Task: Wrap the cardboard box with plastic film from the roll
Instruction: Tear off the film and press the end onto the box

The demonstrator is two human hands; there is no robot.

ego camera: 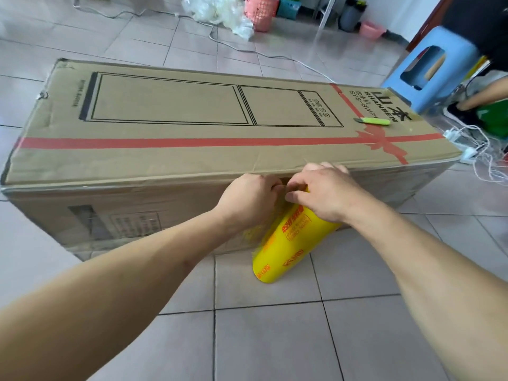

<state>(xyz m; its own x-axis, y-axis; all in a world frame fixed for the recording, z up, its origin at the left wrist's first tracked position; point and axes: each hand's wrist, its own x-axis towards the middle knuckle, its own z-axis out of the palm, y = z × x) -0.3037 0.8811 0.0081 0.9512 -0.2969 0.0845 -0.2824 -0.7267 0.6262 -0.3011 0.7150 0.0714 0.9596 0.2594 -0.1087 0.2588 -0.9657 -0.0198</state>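
both hands [288, 196] curled atop roll [286, 243]

Cardboard box [176, 138]: matt brown corrugated card, creased and scuffed along the edges, with flat red and black print. Roll [286, 243]: glossy yellow, smooth, red lettering, a thin clear film with fine wrinkles coming off its upper end by the hands. Floor [275, 339]: pale glazed tiles with a soft sheen and dark grout; stool [437, 70] smooth light-blue plastic; basket [261, 9] pink plastic lattice; cutter [375, 121] green plastic
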